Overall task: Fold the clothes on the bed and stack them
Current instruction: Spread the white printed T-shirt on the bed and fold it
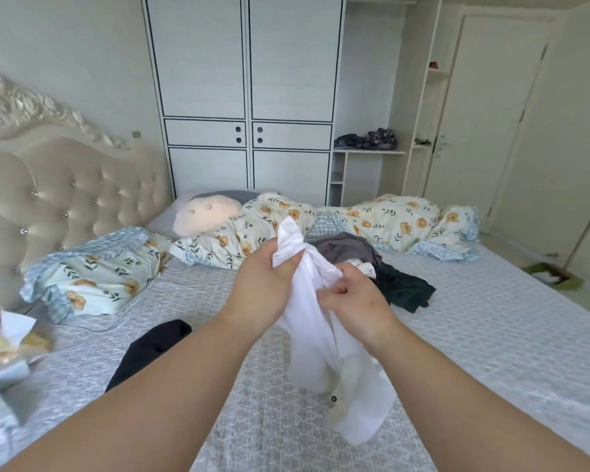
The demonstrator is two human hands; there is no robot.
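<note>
Clothes pile (372, 264) unfolded on bed (491, 318); both hands, left (266, 284) & right (351, 301), grip white shirt (321, 335); no stack yet, black item (150, 349) waits.

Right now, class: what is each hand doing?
Left hand: closed, gripping the white garment near its top.
Right hand: closed, pinching the same garment lower down.

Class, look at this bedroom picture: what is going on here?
A person holds a white garment above the bed, bunched and not yet folded. The left hand grips its top; the right hand pinches it lower down. A pile of dark clothes waits behind, and a black garment lies nearer, to the left.
</note>
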